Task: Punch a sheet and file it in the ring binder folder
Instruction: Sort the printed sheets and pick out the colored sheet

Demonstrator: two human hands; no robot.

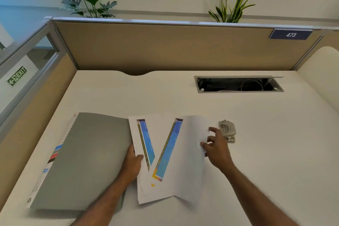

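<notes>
The grey ring binder folder (82, 159) lies closed on the tabletop (266, 134), at left. Just beside it lies a paper stack (145, 187). The left grip (133, 163) clamps its left edge, thumb on top. The right grip (217, 150) pinches the right edge of the top sheet (190, 161), which is raised and bowed. The hole punch (227, 130) sits just behind the right grip.

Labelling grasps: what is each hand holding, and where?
Right hand pinches the lifted sheet at its right edge. Left hand grips the lower sheet at its left edge, thumb on top.
</notes>
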